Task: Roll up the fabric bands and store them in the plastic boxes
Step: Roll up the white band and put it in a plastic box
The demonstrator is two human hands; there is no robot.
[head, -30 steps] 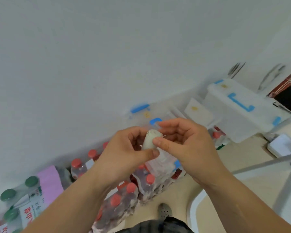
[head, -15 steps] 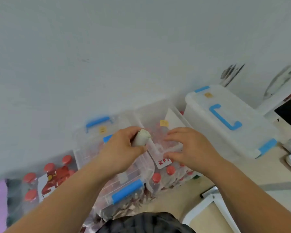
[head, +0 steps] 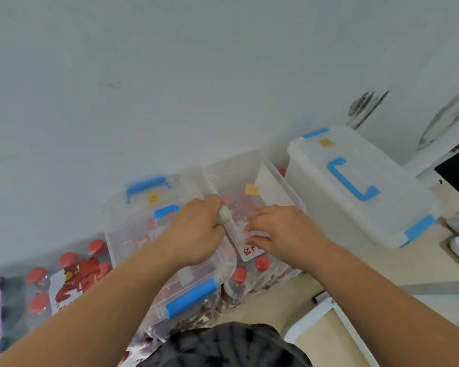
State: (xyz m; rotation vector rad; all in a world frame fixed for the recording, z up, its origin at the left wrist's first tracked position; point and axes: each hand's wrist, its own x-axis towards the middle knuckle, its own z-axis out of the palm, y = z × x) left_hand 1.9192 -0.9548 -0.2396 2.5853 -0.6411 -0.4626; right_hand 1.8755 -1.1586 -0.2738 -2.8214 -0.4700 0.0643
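My left hand (head: 196, 229) grips a rolled-up pale fabric band (head: 224, 214), whose end pokes out past my fingers. It hovers over the seam between two clear plastic boxes. The left box (head: 133, 245) carries blue handles and a lid. The open middle box (head: 273, 192) has a yellow sticker on its wall. My right hand (head: 284, 231) rests with curled fingers on the near rim of the open box; whether it grips the rim is unclear.
A larger white lidded box (head: 355, 197) with a blue handle stands to the right. Shrink-wrapped packs of red-capped bottles (head: 66, 276) lie under and left of the boxes. A white wall rises behind. A pale floor and white frame (head: 326, 308) are at lower right.
Both hands dropped from chest height down to the boxes. My right hand let go of the roll and moved onto the open box's rim, while the left kept the roll.
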